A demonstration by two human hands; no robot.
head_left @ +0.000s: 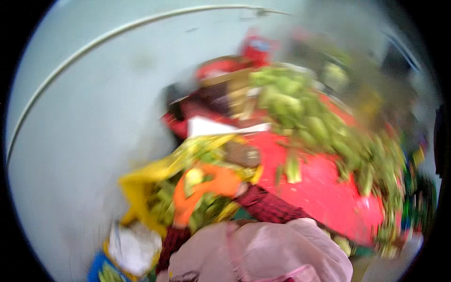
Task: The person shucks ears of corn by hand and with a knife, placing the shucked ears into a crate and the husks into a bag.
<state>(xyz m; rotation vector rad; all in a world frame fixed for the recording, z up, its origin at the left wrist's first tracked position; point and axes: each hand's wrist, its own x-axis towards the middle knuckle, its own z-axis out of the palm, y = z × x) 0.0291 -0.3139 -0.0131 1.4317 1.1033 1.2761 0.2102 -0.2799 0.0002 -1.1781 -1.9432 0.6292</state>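
— Orange was all I could make of the hands: one smeared orange shape, likely gloves, lying over the mouth of the yellow bag (pixel 136 188).

— Which hand was which?

— A dark red checked sleeve (pixel 270 206) met the right end of the orange, so I took that end for the right hand (pixel 224 183). The left end, lower and nearer, I took for the left hand (pixel 184 207). Where one stopped and the other began, I could not tell.

— And the fingers?

— Too blurred. I could not tell how far open either hand was, or whether it held anything. Both lay on or right over the green pieces in the bag (pixel 162 202).

— Where did the rest of the greens lie from there?

— To the right and farther off. A long heap of green vegetables (pixel 305 122) ran across a red sheet (pixel 329 192) from far centre down toward near right. One loose green stalk (pixel 292 167) lay just right of the right hand, with its long axis running near to far. The right hand was plainly the nearer one to it.

— Anything else close by?

— A pink cloth (pixel 263 254) lay at the near edge, and a crumpled white paper (pixel 134 244) near left, below the bag.
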